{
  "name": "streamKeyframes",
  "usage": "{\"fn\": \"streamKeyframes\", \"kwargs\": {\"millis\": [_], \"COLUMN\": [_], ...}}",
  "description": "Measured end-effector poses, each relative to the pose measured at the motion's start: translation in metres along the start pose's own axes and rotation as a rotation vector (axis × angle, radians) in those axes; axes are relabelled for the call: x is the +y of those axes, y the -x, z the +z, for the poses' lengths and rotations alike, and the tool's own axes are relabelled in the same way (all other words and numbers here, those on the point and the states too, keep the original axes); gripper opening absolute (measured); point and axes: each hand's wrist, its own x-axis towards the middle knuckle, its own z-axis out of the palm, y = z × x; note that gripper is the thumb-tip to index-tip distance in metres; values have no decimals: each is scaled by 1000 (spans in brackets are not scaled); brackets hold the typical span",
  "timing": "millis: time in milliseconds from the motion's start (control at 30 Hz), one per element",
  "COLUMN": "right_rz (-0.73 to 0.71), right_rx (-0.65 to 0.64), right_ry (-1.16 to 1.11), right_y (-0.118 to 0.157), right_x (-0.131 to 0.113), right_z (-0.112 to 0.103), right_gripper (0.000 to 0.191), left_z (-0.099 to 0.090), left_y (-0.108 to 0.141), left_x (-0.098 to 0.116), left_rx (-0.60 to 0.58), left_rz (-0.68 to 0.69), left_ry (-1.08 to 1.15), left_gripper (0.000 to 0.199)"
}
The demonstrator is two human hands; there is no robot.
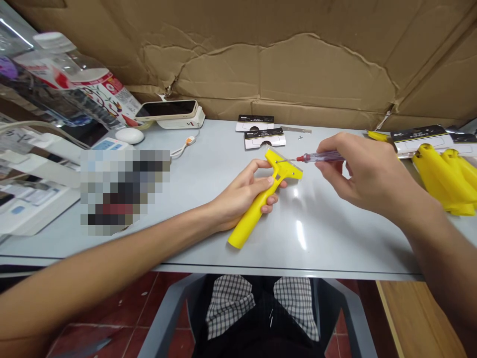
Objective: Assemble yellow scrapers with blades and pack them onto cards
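A yellow scraper (255, 211) with a wide head lies slantwise in my left hand (244, 191), whose fingers wrap round its neck just below the head. Two small screws show on the head. My right hand (357, 171) pinches the clear handle of a screwdriver (311, 157), held nearly level. The screwdriver's thin shaft reaches left, and its tip meets the head at the left screw. A clear strip runs along the head's upper edge.
Behind are two black-and-white cards (264, 138), a metal strip (296, 130) and tiny screws. More yellow scrapers (443, 179) and cards (423, 140) lie right. Left are a phone (167, 109), a white mouse (129, 135), bottles (89, 84) and a power strip. Cardboard (231, 64) stands behind the table (167, 199).
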Motion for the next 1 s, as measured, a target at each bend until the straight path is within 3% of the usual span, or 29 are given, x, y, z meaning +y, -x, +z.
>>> {"fn": "streamKeyframes", "kwargs": {"millis": [133,267,467,667,767,867,1000], "right_rz": [-57,-31,14,-90,-71,-26,26], "right_rx": [120,90,-1,135,152,101,21], "right_ry": [72,126,-3,9,78,95,18], "right_y": [0,-1,1,0,-1,-1,-1], "right_x": [3,3,-1,4,4,1,-1], "right_z": [4,5,-1,4,6,4,-1], "right_gripper": [21,33,17,9,25,31,16], "left_z": [1,0,0,0,-2,-2,-3], "left_y": [1,1,0,0,0,-1,0], "left_x": [0,-1,-1,-2,-2,-2,-3], "left_rx": [-4,-15,-15,-10,-21,-32,-43], "left_rz": [8,9,9,10,20,21,18], "left_ry": [-27,-31,-25,-40,-42,-42,-35], "left_gripper": [25,25,24,24,25,26,26]}}
